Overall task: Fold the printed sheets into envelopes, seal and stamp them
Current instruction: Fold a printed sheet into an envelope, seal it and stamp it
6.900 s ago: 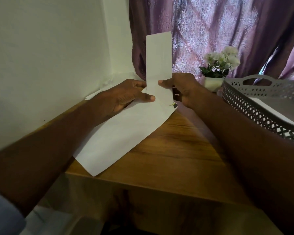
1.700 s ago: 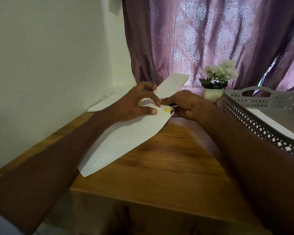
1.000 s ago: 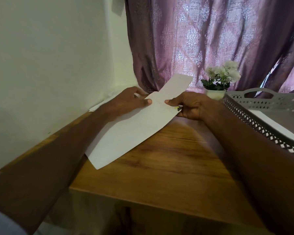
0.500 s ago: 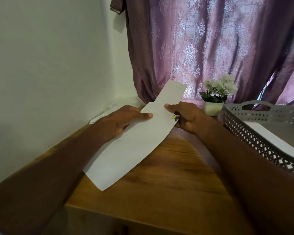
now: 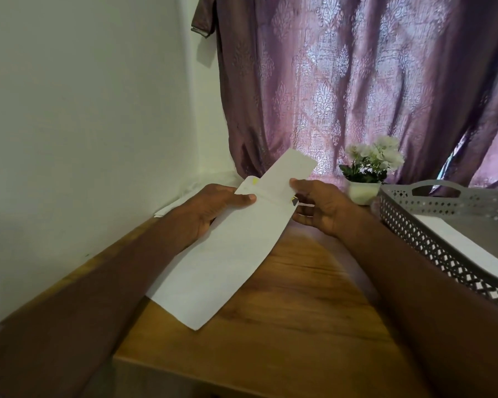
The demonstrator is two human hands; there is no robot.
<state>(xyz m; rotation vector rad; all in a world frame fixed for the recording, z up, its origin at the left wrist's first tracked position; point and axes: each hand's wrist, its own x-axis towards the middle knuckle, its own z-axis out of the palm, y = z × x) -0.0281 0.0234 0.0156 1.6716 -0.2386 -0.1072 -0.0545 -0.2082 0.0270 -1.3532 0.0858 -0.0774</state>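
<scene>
A person sits at a wooden worktop (image 5: 285, 305) set in a corner, with a white wall to the left and a purple patterned curtain (image 5: 357, 87) behind. Both bare hands hold a long white envelope (image 5: 224, 259) that lies slantwise, its near corner resting on the wood and its far end lifted. The left hand (image 5: 210, 208) pinches the envelope's left edge near the mouth, thumb on top. The right hand (image 5: 316, 205) grips the right edge, thumb pressing a folded printed sheet (image 5: 288, 173) that sticks out of the mouth and tilts up toward the curtain. A small yellow and dark mark shows by the right thumb; what it is cannot be told.

The step in hand looks like sliding the folded sheet into the envelope. The next move likely calls for the left hand to hold the mouth open while the right pushes the sheet fully inside, before sealing and stamping.

To the right stands a grey perforated tray (image 5: 408, 214) holding white paper, and beyond it a small pot of white flowers (image 5: 371, 165).

Compared with about seven seconds ago, the sheet no longer stands upright; it leans back at a low angle, and the envelope sits slightly higher off the wood.
</scene>
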